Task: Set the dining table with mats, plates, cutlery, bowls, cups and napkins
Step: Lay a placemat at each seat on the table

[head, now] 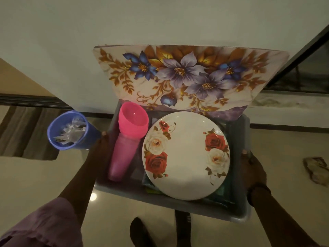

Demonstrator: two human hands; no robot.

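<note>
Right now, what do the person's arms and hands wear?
The left arm has a loose mauve sleeve ending above the forearm. The right wrist carries a dark band. Both hands, left hand and right hand, are bare, without gloves.

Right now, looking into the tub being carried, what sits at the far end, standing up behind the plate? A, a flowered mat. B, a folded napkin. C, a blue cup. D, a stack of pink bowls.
A: the flowered mat stands upright at the tub's far end, behind the rose-patterned plate.
</note>
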